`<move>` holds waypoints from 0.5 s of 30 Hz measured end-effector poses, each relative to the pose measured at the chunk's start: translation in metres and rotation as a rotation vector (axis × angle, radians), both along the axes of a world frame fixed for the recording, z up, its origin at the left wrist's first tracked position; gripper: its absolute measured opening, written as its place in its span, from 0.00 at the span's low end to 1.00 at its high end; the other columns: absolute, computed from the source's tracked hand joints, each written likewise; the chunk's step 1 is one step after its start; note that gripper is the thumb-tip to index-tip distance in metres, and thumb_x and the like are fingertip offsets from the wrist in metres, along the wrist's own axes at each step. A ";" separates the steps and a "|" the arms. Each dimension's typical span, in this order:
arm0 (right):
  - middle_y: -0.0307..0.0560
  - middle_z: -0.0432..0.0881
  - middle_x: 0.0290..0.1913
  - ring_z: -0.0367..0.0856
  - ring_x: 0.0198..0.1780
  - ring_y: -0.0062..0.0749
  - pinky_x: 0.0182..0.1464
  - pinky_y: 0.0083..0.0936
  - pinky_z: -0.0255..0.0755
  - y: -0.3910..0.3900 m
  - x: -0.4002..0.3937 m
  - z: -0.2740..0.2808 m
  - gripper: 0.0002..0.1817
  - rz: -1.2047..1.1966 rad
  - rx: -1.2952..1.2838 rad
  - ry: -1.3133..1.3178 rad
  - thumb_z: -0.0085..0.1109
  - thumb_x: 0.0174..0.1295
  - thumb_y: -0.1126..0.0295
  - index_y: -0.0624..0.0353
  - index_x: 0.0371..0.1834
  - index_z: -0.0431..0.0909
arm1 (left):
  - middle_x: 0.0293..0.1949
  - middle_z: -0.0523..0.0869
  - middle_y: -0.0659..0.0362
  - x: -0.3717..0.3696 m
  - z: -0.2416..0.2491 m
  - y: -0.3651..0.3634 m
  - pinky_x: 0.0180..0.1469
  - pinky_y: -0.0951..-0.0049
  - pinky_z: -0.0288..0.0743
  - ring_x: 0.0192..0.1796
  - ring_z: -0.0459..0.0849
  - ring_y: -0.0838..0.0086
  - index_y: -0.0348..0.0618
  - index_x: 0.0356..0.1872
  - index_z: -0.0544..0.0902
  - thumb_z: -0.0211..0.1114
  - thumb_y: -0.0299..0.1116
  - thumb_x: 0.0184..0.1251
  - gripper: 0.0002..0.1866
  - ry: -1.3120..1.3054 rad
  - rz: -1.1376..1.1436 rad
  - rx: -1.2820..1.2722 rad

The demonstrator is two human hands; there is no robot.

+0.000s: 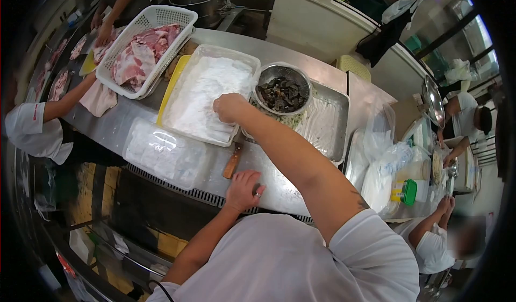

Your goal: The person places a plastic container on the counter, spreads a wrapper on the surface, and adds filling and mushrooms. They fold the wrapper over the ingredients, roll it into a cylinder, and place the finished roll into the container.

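Over the right side of a white tray (pixel 200 52) full of white powder, my right hand (pixel 230 108) is closed, and what its fingers hold, if anything, is hidden. My left hand (pixel 244 192) is at the table's front edge, fingers apart, with a small dark object (pixel 259 190) by its fingers that I cannot make out. Just above that hand lies a knife with a wooden handle (pixel 231 165), its blade end by the tray. A metal colander (pixel 263 70) of dark shellfish stands right of the powder tray, on a metal tray (pixel 344 114) with pale chopped pieces.
A white basket (pixel 188 16) of raw meat stands at the back left, near co-workers' arms. A clear plastic lid or bin (pixel 164 154) lies front left. Plastic bags and containers (pixel 408 192) crowd the right end, where other people work.
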State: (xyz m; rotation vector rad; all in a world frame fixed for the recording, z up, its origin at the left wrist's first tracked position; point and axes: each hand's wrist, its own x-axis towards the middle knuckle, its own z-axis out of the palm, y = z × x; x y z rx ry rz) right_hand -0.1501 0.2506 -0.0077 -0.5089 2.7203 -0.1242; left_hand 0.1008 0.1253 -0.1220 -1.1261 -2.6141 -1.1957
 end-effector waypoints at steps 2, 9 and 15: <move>0.54 0.93 0.59 0.93 0.61 0.48 0.60 0.42 0.87 0.001 0.009 0.007 0.15 -0.011 0.022 0.020 0.62 0.69 0.70 0.54 0.56 0.93 | 0.61 0.86 0.51 0.000 0.002 0.000 0.69 0.50 0.72 0.63 0.83 0.52 0.41 0.63 0.83 0.73 0.42 0.72 0.24 -0.008 -0.002 -0.012; 0.55 0.87 0.45 0.87 0.52 0.53 0.55 0.47 0.83 0.017 0.073 0.001 0.10 -0.056 -0.325 0.513 0.65 0.64 0.72 0.58 0.46 0.89 | 0.61 0.85 0.49 0.001 -0.004 0.003 0.70 0.47 0.70 0.65 0.81 0.50 0.41 0.64 0.82 0.73 0.43 0.71 0.25 -0.016 -0.005 -0.056; 0.55 0.86 0.45 0.85 0.52 0.58 0.56 0.49 0.81 0.085 0.244 -0.033 0.11 -0.419 -0.649 0.449 0.68 0.67 0.66 0.58 0.48 0.90 | 0.61 0.85 0.49 0.002 -0.008 0.003 0.71 0.45 0.68 0.65 0.81 0.48 0.40 0.65 0.81 0.74 0.39 0.70 0.26 0.039 -0.028 -0.051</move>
